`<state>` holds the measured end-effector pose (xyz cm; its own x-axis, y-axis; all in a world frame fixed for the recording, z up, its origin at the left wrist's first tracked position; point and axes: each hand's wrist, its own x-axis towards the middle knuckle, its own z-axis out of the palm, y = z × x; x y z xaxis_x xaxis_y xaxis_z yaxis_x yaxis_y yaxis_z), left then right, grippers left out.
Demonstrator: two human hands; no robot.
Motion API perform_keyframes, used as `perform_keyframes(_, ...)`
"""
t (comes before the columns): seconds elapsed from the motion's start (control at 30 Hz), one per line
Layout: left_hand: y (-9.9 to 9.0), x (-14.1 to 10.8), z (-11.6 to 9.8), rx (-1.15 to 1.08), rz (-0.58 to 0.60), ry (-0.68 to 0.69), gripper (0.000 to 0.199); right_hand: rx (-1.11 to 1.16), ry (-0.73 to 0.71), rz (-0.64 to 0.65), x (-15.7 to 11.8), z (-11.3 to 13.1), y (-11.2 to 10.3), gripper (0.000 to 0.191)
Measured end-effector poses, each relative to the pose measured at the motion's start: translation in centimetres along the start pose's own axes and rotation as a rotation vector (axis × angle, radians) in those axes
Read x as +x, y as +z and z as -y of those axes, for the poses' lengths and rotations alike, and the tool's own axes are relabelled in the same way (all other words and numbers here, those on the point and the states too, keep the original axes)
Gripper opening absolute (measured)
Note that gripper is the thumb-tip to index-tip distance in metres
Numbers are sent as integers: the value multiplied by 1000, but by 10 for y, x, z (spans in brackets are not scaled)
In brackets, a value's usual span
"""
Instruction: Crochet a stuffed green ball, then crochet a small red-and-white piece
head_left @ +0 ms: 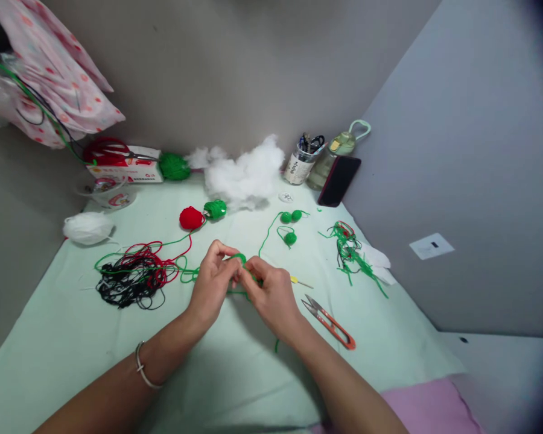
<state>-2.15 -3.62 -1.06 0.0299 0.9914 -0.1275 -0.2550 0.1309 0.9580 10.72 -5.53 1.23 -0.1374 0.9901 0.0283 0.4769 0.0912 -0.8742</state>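
Over the middle of the table, my left hand (213, 282) pinches a small green yarn piece (239, 258). My right hand (271, 292) grips the same piece from the right, its fingertips touching those of my left hand. Fingers cover most of the piece. Green yarn runs left to a tangle of black yarn (127, 282) mixed with red. A yellow-handled hook (301, 281) lies just beyond my right hand, and orange snips (329, 322) rest to its right. Small green balls (289, 239) with yarn tails lie farther back.
White stuffing (247, 175), a red yarn ball (192, 218) and a green yarn ball (215, 209) sit toward the back. A pen cup (300, 166), a bottle and a phone (339, 181) stand at the back right. Yarn scraps (353, 256) lie right.
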Motion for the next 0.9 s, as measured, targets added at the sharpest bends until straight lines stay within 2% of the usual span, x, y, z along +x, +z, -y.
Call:
perform_keyframes(0.07, 0, -2, -5, 8, 30, 19, 15, 101, 62, -30, 3, -2, -2, 31)
perform_keyframes(0.17, -3, -6, -16, 23, 143, 57, 19, 269, 116, -54, 8, -2, -8, 33)
perform_keyframes(0.3, -7, -7, -21, 39, 249, 58, 26, 322, 87, 2, 9, 2, -20, 33)
perform_keyframes(0.47, -6, -3, -10, 63, 159, 115, 30, 8, -35, 87, 2, 9, -24, 32)
perform_keyframes(0.57, -5, -1, -3, 98, 88, 153, 30, -174, -77, 75, -5, 12, -16, 26)
perform_keyframes(0.67, -6, 1, -1, 117, 70, 140, 28, -313, -108, 73, -8, 10, -6, 21)
perform_keyframes(0.8, -9, 4, -1, 132, 87, 52, 23, -330, -89, 82, -5, 4, -3, 21)
perform_keyframes(0.9, -8, 4, -5, 122, 120, -1, 21, -172, 2, 69, 0, 1, -9, 25)
